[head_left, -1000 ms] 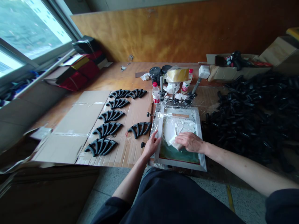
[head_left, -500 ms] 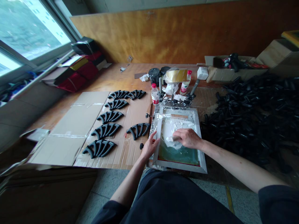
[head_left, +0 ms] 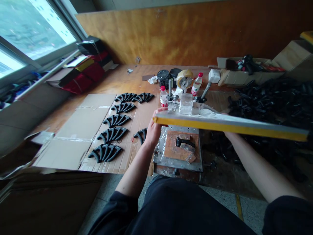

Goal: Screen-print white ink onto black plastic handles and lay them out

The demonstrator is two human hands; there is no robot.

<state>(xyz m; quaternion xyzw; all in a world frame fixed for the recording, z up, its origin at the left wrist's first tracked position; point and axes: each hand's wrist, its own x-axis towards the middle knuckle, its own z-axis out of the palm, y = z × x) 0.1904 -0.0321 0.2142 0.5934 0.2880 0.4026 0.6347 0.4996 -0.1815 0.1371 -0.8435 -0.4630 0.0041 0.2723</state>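
Note:
My left hand (head_left: 155, 129) is closed on the left end of a raised screen printing frame (head_left: 220, 126), whose front edge is yellow. My right hand is mostly hidden behind this edge; only its wrist shows below, so its fingers cannot be made out. A pale block (head_left: 186, 103) stands up behind the edge, beside smeared white paste (head_left: 204, 111). Beneath the lifted frame, a single black curved handle (head_left: 185, 142) lies on a wooden block (head_left: 170, 147) fixed to a metal base plate (head_left: 158, 158).
Fanned rows of black handles (head_left: 112, 135) lie on cardboard (head_left: 66, 127) at the left. A heap of black parts (head_left: 269, 98) fills the right. Behind stand two red-capped bottles (head_left: 197, 85), dark tubs (head_left: 163, 77), a tape roll (head_left: 184, 78) and a counterweight (head_left: 214, 76).
The frame has swung up from lying flat, uncovering the black handle below. My left hand has taken hold of its edge. My right hand has moved right, behind the frame.

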